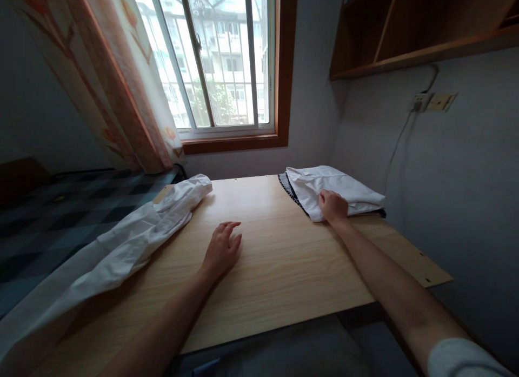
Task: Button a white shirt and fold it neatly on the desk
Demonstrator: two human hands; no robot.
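My right hand (333, 206) has its fingers curled at the near side of a folded white garment (328, 182), which looks like a shirt. Beneath that garment, a dark and striped folded cloth (288, 189) shows its edge. Over the middle of the wooden tabletop (259, 279) my left hand (223, 246) holds nothing, thumb and fingers apart. Another white garment (133, 242), long and crumpled, lies along the table's left side and runs out at the lower left. Its shape is not clear enough to name.
A bed with a dark checked cover (48, 225) adjoins the table on the left. Behind stand a barred window (227, 58) and a flowered curtain (109, 74). A wooden shelf (405, 58) and a socket with a cord (421, 102) are on the right wall.
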